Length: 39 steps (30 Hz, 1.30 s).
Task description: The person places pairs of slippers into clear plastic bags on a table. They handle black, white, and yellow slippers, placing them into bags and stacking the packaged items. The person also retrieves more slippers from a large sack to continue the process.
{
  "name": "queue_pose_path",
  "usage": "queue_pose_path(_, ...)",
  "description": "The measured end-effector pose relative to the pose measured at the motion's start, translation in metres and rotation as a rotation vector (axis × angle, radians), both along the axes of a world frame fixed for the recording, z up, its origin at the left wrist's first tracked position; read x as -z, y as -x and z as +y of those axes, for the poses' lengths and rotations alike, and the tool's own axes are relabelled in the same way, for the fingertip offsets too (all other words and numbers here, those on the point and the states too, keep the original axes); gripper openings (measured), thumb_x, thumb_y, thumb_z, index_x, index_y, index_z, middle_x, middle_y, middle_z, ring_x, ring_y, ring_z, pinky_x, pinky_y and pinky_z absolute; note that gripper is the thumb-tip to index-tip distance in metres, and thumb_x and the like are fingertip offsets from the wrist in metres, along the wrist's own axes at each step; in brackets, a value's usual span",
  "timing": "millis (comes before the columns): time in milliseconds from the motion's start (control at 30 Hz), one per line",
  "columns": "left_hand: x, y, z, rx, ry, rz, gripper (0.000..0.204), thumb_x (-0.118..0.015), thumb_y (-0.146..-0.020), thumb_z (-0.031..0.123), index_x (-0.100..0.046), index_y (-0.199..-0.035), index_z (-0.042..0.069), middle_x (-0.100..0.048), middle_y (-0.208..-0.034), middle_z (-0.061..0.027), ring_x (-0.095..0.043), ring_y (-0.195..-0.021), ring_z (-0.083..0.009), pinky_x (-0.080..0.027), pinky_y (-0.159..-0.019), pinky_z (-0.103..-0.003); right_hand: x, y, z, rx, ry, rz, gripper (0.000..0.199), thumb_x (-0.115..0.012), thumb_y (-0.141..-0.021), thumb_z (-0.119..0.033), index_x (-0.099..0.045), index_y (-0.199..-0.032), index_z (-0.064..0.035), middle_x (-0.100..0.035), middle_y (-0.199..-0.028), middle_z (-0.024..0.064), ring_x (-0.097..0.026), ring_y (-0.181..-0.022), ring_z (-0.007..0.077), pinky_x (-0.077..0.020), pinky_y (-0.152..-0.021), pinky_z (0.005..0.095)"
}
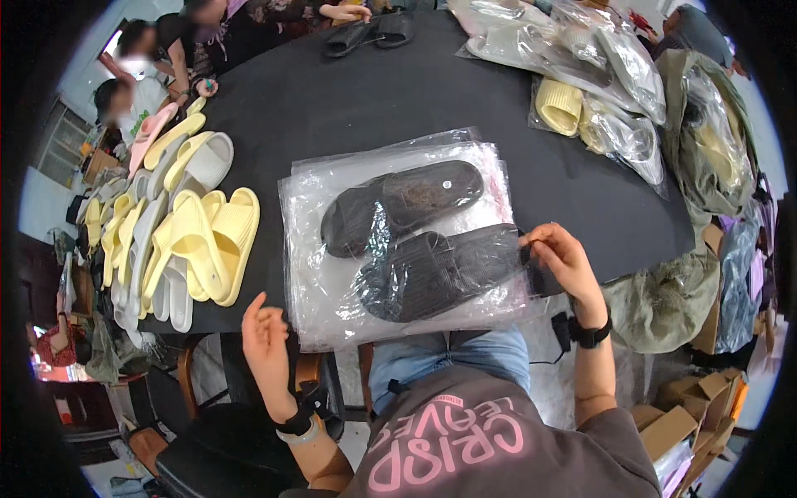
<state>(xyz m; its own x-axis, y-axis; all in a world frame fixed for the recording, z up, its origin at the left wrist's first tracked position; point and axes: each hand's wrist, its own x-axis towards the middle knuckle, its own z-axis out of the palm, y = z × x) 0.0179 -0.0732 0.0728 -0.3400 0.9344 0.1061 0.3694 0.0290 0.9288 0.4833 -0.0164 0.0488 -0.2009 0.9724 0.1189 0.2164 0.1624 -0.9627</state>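
Two black slippers, the far slipper (pixel 448 192) and the near slipper (pixel 490 257), lie side by side on a stack of clear plastic bags (pixel 324 303) at the table's near edge. Shiny film crosses their toe ends, so they appear at least partly inside the top bag. My right hand (pixel 558 257) is closed at the heel of the near slipper, thumb and fingers pinched there. Whether the bag's edge is also in that pinch I cannot tell. Left of the stack, my left hand (pixel 266 336) hovers just off the table edge, fingers loosely bent and apart, holding nothing.
Yellow, grey and pink slippers (pixel 193 241) crowd the table's left side. Bagged slippers (pixel 573 58) pile up at the far right, beside a green sack (pixel 697 191). Across the black table (pixel 332 108), a person's hand (pixel 347 13) is near another black pair (pixel 369 35).
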Motion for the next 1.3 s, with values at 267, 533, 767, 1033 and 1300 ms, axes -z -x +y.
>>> queue_pose_path(267,0.032,-0.026,0.044,0.250,0.084,0.491,0.045,-0.057,-0.096,0.010,-0.049,-0.140,0.004,-0.051,-0.137,-0.0204,-0.052,-0.124,-0.0316,-0.044,-0.101,-0.037,-0.024,0.060,0.072,-0.566,-0.500,-0.463,0.042,-0.077,-0.081,-0.023,-0.070,-0.122,-0.0167,-0.042,-0.150,0.0214,-0.044,-0.133,0.0413,-0.0363,-0.110,0.0474)
queue_pose_path(533,0.072,-0.009,0.080,0.205,-0.151,0.302,0.044,-0.054,-0.088,-0.005,-0.055,-0.132,-0.001,-0.051,-0.133,-0.0196,-0.051,-0.124,-0.0331,-0.043,-0.102,-0.037,-0.001,0.117,0.108,-0.767,-0.601,-0.658,0.036,-0.065,-0.090,-0.034,-0.071,-0.114,-0.0077,-0.042,-0.150,0.0195,-0.044,-0.134,0.0368,-0.0363,-0.108,0.0480)
queue_pose_path(767,0.087,-0.017,0.079,0.176,-0.147,0.459,0.045,-0.052,-0.090,-0.003,-0.050,-0.135,-0.005,-0.046,-0.142,-0.0234,-0.043,-0.132,-0.0390,-0.034,-0.111,-0.043,-0.001,0.130,0.100,-0.648,-0.576,-0.782,0.031,-0.058,-0.094,-0.028,-0.071,-0.117,-0.0118,-0.052,-0.142,0.0079,-0.048,-0.124,0.0263,-0.0384,-0.099,0.0434)
queue_pose_path(1033,0.093,-0.013,0.082,0.124,-0.101,0.473,0.048,-0.051,-0.091,0.000,-0.046,-0.139,-0.004,-0.045,-0.144,-0.0227,-0.042,-0.134,-0.0374,-0.033,-0.113,-0.043,-0.022,0.038,0.061,-0.504,-0.399,-0.770,0.021,-0.061,-0.092,-0.023,-0.071,-0.104,-0.0081,-0.052,-0.140,0.0102,-0.048,-0.120,0.0318,-0.0377,-0.100,0.0475)
queue_pose_path(1300,0.086,-0.026,0.075,0.085,-0.108,0.629,0.050,-0.054,-0.093,0.009,-0.044,-0.140,-0.005,-0.044,-0.145,-0.0232,-0.042,-0.133,-0.0388,-0.033,-0.112,-0.046,-0.024,-0.095,0.001,0.030,-0.134,-0.646,0.017,-0.056,-0.095,-0.009,-0.058,-0.085,0.0040,-0.048,-0.140,0.0257,-0.046,-0.124,0.0399,-0.0353,-0.106,0.0457)
